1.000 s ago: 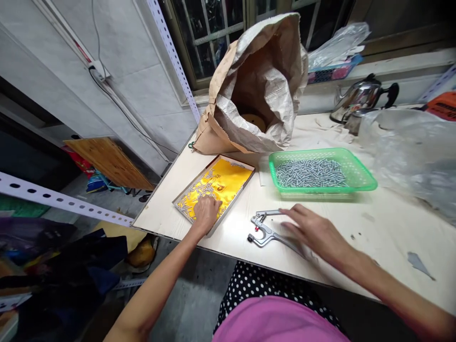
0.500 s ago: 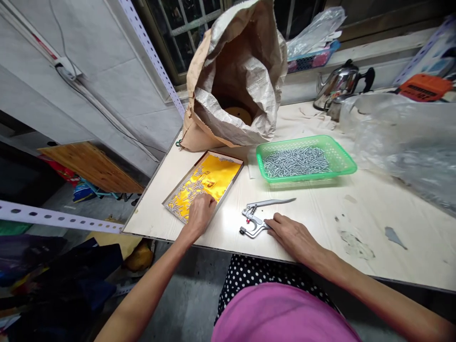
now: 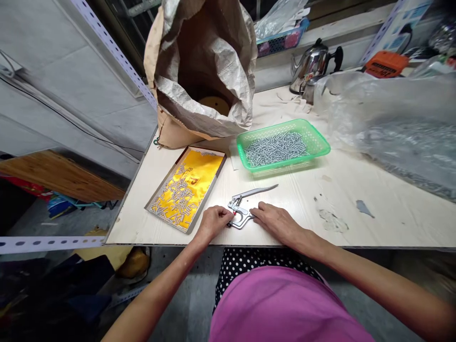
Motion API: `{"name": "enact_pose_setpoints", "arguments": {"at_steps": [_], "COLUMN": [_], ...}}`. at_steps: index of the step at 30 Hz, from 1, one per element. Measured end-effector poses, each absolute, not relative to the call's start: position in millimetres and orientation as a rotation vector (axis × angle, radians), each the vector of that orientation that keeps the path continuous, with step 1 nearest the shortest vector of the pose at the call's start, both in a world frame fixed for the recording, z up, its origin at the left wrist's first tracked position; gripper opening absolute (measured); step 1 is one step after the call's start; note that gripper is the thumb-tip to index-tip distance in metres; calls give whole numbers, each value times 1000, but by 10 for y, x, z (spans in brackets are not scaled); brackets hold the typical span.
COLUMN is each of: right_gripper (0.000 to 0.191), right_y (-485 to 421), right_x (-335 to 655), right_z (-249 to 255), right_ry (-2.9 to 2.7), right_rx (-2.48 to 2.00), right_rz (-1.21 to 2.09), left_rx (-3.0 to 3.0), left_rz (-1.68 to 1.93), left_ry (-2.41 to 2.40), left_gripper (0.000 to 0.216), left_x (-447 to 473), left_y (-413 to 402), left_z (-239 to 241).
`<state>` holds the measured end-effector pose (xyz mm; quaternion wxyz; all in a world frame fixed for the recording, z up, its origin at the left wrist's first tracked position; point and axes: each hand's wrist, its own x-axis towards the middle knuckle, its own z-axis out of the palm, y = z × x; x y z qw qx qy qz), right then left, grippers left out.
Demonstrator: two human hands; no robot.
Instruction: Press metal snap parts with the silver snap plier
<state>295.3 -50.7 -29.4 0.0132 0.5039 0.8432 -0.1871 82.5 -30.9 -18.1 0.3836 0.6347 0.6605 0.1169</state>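
Silver metal hand pliers [image 3: 245, 212] lie on the pale wood-look tabletop [image 3: 406, 228] near its front edge, between the hands, upper handle splayed away from the lower. Left hand [image 3: 214, 222]: thumb and fingertips drawn together at the pliers' nose; can't tell if they hold anything. Right hand [image 3: 280, 222]: fingers nearly straight, laid over the lower handle; can't tell if they wrap it.

Left side: shallow rectangular tray [image 3: 207, 195] with a yellow printed lining, loose small silver metal pins [image 3: 180, 197] mostly in its near half. Beyond the pliers: green perforated plastic basket [image 3: 315, 142], more pins inside.

Surface has stains and a grey flake [image 3: 364, 208] at right. Back: open brown paper sack with whitish lining [image 3: 228, 61], shiny steel kettle [image 3: 313, 66], orange box-like item [image 3: 386, 64]; clear plastic bag [image 3: 392, 114] sprawls at right. Blue mesh basket [image 3: 283, 42] on the window ledge.

Room: light panelled wall [image 3: 71, 95], white perforated metal upright [image 3: 114, 50], brown wooden board [image 3: 60, 178] leaning at left, grey floor [image 3: 195, 294].
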Motion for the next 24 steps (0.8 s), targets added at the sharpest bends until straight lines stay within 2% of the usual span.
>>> {"name": "enact_pose_setpoints", "arguments": {"at_steps": [8,17,24], "right_gripper": [15,17,19], "right_y": [-498,-500,-512], "right_x": [2984,2996,3067], "right_z": [-328,-325,-341], "right_ry": [2662,2688,2806], "right_rx": [1542,1486,1468], "right_rz": [-529,-472,-445], "left_rx": [1378,1263,1150], "left_rz": [115,-148,-149], "left_ry": [1686,1555,1566], "left_gripper": [16,24,18], "left_x": [846,859,859], "left_y": [-238,-63,-204], "left_z": [-200,-110,-90]}}
